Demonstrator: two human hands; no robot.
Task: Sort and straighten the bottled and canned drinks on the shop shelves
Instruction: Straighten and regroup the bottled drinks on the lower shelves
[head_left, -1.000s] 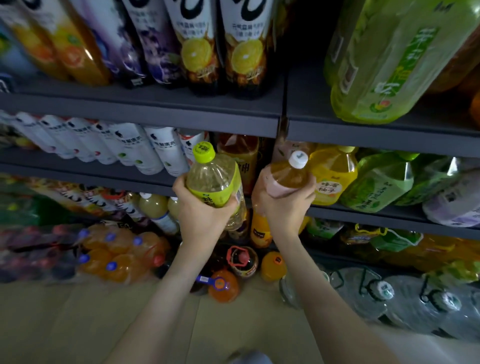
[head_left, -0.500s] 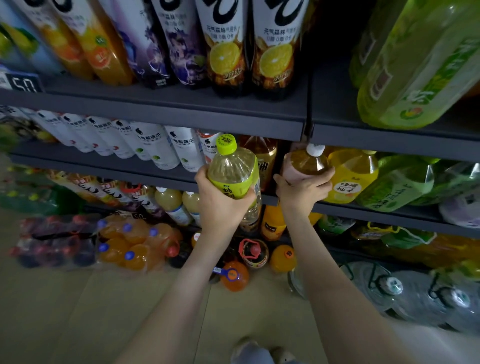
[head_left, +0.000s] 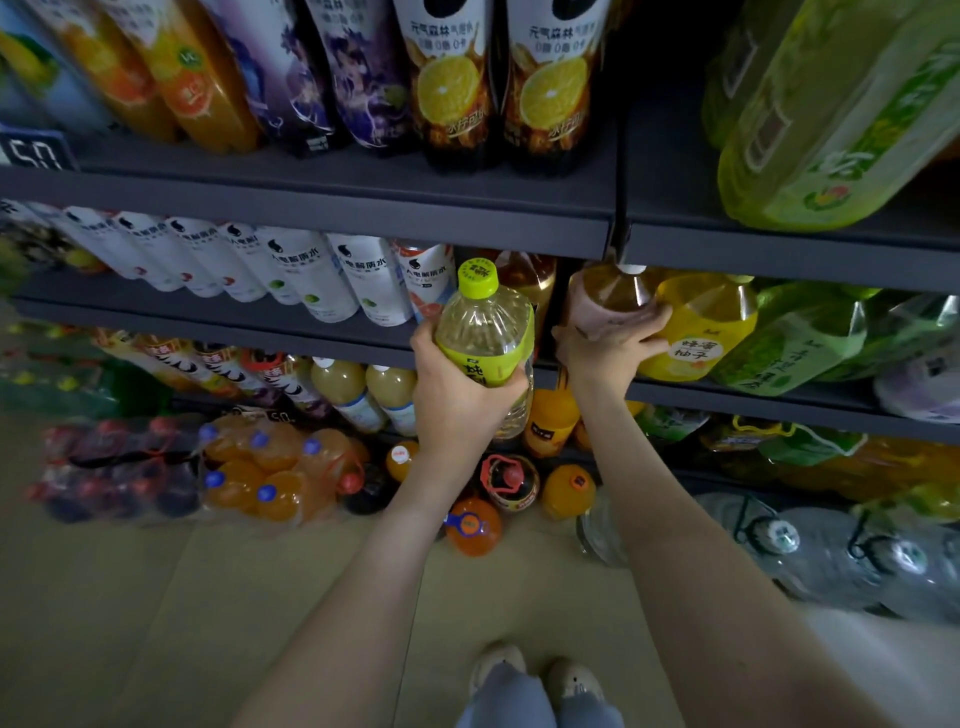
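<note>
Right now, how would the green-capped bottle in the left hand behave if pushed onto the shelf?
The green-capped bottle looks full, probably heavy for its size. Its smooth plastic may slip in the left hand. Being tall, it could tip.

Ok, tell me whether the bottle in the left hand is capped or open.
Capped: a lime-green cap sits on the bottle in the left hand.

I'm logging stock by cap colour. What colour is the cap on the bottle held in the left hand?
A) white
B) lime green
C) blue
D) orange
B: the left hand grips the pale tea bottle, whose cap is lime green; the white-capped amber bottle is in the right hand.
</note>
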